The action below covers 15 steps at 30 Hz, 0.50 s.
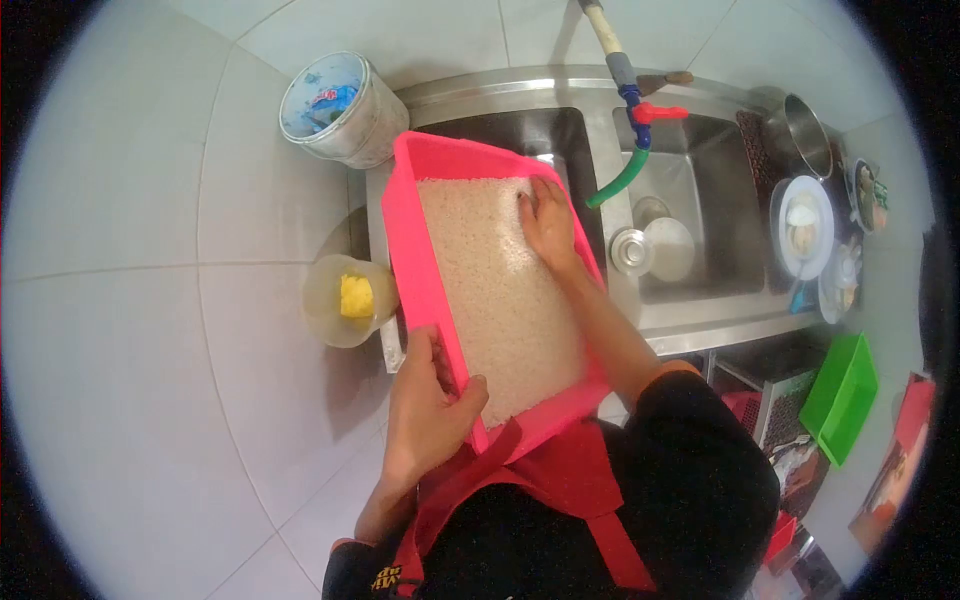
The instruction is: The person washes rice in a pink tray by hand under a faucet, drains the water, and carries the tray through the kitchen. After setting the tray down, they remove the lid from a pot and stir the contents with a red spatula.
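Observation:
A deep pink rectangular tub point(412, 255) is tilted over the left sink bowl, close to my body. Pale grains that look like rice point(500, 310) fill much of it. My left hand point(432, 405) is closed around the tub's near left rim, thumb on the edge. My right hand point(548, 222) rests on the grains by the tub's far right wall. Its fingers are spread, and some tips are partly hidden in or behind the grains. Whiter grains lie around that hand.
A tap with a red handle point(660, 113) and green hose point(622, 182) hangs over the steel sink point(740, 240). A white bucket point(365, 125) and a jug with a yellow thing point(356, 296) stand left. Plates point(803, 225), a pot point(808, 135) and a green tray point(840, 400) are right.

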Available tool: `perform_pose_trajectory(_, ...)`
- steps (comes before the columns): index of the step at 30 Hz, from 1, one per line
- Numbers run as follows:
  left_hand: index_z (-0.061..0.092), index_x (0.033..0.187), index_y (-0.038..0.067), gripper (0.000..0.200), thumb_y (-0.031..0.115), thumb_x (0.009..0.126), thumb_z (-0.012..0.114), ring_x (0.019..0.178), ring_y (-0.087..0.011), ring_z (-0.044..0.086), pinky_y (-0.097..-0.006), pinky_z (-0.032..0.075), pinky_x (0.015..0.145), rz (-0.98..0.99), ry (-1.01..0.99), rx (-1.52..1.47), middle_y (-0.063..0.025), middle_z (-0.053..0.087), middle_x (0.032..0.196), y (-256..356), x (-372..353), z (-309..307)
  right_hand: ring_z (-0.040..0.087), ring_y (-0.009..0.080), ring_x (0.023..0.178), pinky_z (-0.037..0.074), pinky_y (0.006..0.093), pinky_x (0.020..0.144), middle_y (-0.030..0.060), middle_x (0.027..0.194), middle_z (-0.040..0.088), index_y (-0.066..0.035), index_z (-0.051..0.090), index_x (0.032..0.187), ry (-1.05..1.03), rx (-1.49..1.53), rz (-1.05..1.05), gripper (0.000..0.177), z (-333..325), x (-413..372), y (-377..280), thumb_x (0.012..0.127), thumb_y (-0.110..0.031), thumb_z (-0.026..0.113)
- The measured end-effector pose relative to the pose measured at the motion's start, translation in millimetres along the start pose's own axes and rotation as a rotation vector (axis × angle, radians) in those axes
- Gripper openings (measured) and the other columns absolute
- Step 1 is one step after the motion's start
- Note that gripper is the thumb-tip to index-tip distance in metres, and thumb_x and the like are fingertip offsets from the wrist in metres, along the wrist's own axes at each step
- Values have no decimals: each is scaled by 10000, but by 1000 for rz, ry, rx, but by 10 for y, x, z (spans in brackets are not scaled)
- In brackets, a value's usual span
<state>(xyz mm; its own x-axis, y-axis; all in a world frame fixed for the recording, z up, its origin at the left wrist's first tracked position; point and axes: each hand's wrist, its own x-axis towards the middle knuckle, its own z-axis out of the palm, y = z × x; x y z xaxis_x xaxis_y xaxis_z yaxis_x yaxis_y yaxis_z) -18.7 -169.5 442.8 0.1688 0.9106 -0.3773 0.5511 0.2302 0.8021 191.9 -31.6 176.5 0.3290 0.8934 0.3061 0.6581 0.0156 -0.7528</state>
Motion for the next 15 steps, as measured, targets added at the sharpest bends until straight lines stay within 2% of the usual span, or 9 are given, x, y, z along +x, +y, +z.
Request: perform_pose_trajectory(15,485,1178,-33,446,42,796,704,778,-162,586,-300,492,680,24,-12,25,-105,617,924,206,149,123,565,457,1174,442,490,1033,299,1242,602,73,604,1242,27,18,99,434,-34,10,113,942,-241,587)
